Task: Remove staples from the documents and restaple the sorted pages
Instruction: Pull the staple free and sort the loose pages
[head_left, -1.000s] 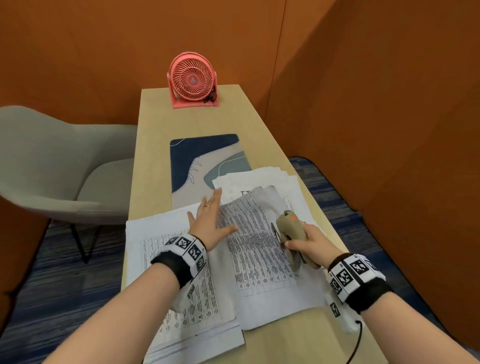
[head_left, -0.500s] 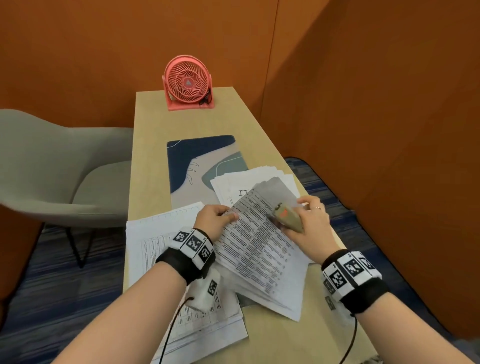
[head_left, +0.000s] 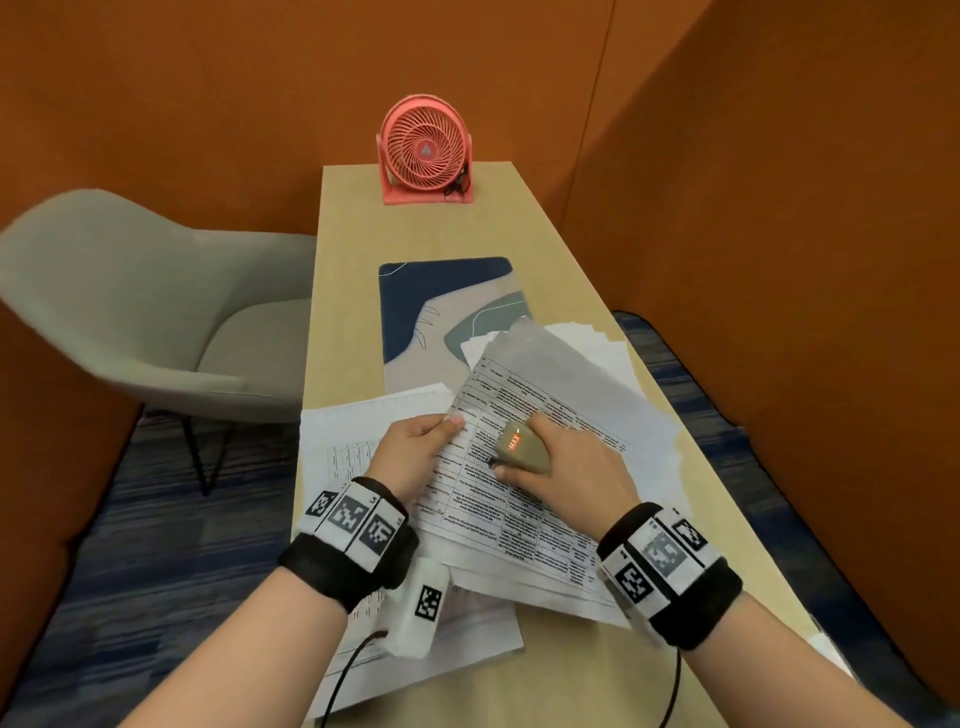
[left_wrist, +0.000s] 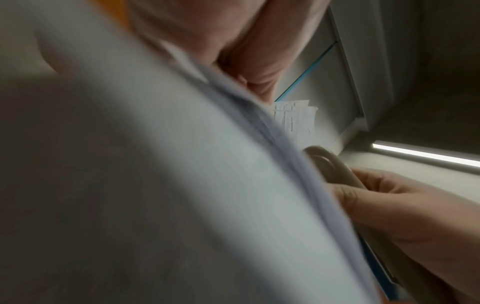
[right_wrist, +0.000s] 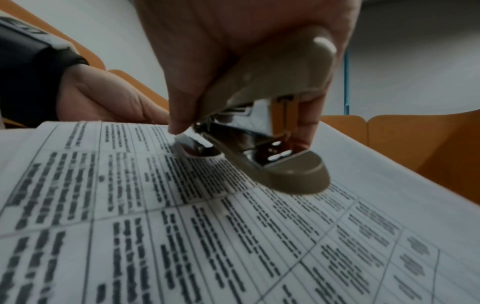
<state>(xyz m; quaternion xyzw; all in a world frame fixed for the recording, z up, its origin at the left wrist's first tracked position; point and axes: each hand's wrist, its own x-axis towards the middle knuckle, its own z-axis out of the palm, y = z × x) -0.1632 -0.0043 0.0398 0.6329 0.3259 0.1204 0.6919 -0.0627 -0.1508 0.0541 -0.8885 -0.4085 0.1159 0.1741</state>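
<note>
Two hands work on one sheaf of printed pages (head_left: 524, 499) held tilted above the wooden desk (head_left: 353, 291). We see the left hand (head_left: 415, 449) pinching the sheaf at its left edge, thumb on top and fingers curled beneath; the left wrist view is mostly filled by the blurred underside of the paper. The right hand (head_left: 566, 467) is clamped around a beige stapler (head_left: 522, 447), which sits over the upper part of the top page, just right of the left thumb. In the right wrist view the stapler (right_wrist: 262, 123) points down at the table-printed page (right_wrist: 233, 236); its metal tail end touches the sheet beside the right thumb, and its mouth stands slightly apart. Further loose pages (head_left: 353, 447) lie flat under the sheaf. Beyond them we note a patterned desk mat (head_left: 415, 301), a pink desk fan (head_left: 425, 150) and, left of the desk, a grey chair (head_left: 135, 312).
</note>
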